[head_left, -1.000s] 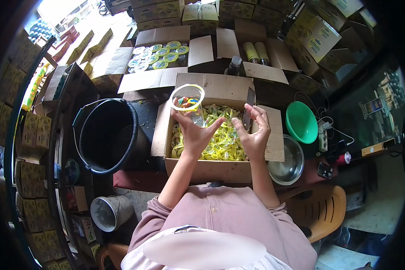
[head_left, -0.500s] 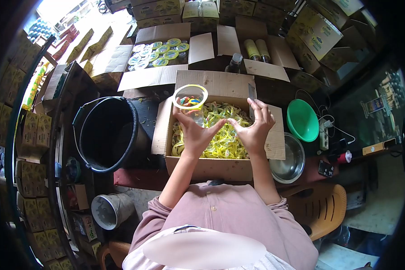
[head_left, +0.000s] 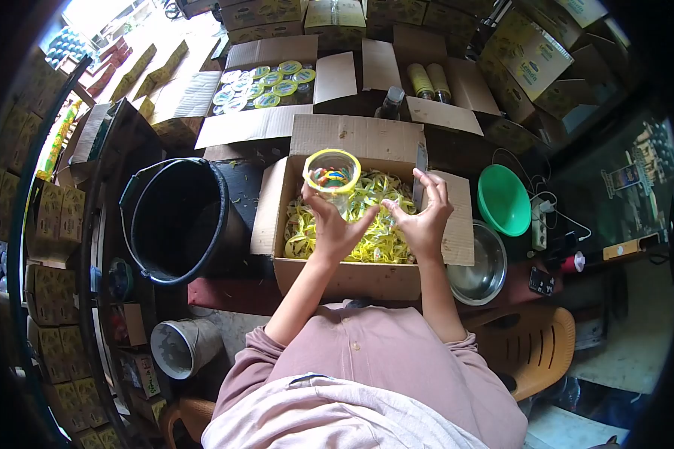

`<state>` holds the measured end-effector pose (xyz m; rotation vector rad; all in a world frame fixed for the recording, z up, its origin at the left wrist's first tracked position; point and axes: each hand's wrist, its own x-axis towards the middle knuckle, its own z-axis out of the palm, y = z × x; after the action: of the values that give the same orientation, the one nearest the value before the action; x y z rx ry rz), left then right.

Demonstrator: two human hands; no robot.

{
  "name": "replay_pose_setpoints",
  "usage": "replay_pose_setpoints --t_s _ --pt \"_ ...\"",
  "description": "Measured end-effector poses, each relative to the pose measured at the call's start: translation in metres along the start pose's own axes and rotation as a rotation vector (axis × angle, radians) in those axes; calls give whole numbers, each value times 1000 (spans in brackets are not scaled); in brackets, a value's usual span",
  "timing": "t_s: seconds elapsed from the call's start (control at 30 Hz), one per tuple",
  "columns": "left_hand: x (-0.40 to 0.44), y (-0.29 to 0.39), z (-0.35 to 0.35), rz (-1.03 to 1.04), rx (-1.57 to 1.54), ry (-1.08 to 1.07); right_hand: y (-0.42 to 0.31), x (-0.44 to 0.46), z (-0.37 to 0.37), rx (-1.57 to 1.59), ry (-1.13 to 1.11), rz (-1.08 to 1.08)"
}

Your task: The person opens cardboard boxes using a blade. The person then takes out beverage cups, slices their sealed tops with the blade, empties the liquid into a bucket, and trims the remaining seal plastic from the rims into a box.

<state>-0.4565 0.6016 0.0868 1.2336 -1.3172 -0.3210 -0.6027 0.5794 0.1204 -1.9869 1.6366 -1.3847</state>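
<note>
My left hand (head_left: pixel 332 230) is closed around the side of a clear plastic cup (head_left: pixel 338 200) with a yellow rim, its coloured print showing through the wall. The cup is tilted, its round top facing up toward me. My right hand (head_left: pixel 425 217) is raised at the box's right side, fingers curled and thumb pointing left. A thin grey blade (head_left: pixel 421 156) rises upright from its fingertips; its handle is hidden. Both hands are over an open cardboard box (head_left: pixel 344 278) filled with yellow and clear plastic strips (head_left: pixel 378 243).
A black bucket (head_left: pixel 219 247) stands on the left, with a grey pail (head_left: pixel 174 352) below. On the right are a green basin (head_left: pixel 504 200) and a metal bowl (head_left: pixel 494 280). Behind, an open carton holds yellow-lidded cups (head_left: pixel 268 99); a dark bottle (head_left: pixel 390 103) stands near it.
My left hand has moved slightly right with the cup, which now tips more toward me. The right hand and blade have shifted a little downward, and the thumbs have come apart.
</note>
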Motion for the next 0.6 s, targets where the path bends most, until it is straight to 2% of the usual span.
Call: replay_pose_setpoints --t_s 0.07,0.1,0.13,0.17,0.27,0.4,0.5,0.6 --pt "-1 -8 4 53 58 -3 4 0 2 165 -17 42" --pt "-4 -16 7 76 87 -4 3 -2 1 144 -15 36" --pt "-5 -35 5 126 349 22 2 -2 -1 123 -12 29" --pt "-7 -50 2 114 453 9 1 -1 -3 103 -5 17" --pt "-2 -37 -1 -3 309 18 11 -4 -1 122 2 23" --pt "-2 -16 3 46 -54 -21 11 -6 2 123 -40 76" --pt "-2 -46 2 88 395 17 10 -9 2 103 -24 21" --pt "-2 -43 -6 70 407 -1 16 -11 1 77 -23 45"
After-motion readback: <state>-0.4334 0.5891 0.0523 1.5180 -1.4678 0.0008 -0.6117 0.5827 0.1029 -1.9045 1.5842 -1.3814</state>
